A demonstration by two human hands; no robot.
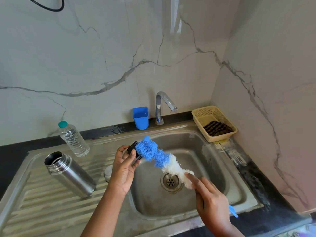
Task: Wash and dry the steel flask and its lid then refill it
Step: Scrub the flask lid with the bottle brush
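Observation:
The open steel flask [71, 174] stands on the ribbed drainboard left of the basin, its mouth bare. My left hand [124, 166] holds a small black lid [132, 148] over the basin's left edge. Blue bristles of a blue-and-white bottle brush [159, 157] press against that lid. My right hand [209, 199] grips the brush by its handle, whose blue end [233, 211] sticks out behind my wrist. A round steel cap [108, 172] lies on the drainboard, partly hidden behind my left hand.
A clear water bottle [73, 139] with a teal cap stands behind the flask. The tap [162, 106] rises behind the steel sink [196, 146], with a blue cup [140, 118] to its left. A beige basket [201, 113] holding a striped cloth [217, 128] sits at the back right corner.

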